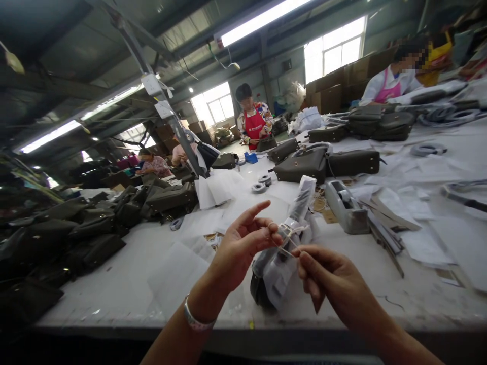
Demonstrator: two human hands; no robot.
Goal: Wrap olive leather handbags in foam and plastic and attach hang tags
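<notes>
Between my two hands a thin pale string point(286, 250) is stretched, with loose loops of it near my left fingertips. My left hand point(243, 241) pinches one part of the string between thumb and forefinger, its other fingers partly curled. On the right, my right hand point(323, 271) grips the other part with thumb and forefinger. Just beneath the hands lies a dark handbag point(262, 291), partly wrapped in whitish sheeting. Its wrapped strap point(303, 195) points away from me. My hands hide part of the bag.
A grey tape dispenser point(348, 210) stands right of the bag, beside dark strips point(384, 235). Dark bags point(160, 197) are heaped at the left; more bags point(300, 165) lie farther back. White sheets point(178, 276) cover parts of the table. A person in a red apron point(254, 124) works opposite.
</notes>
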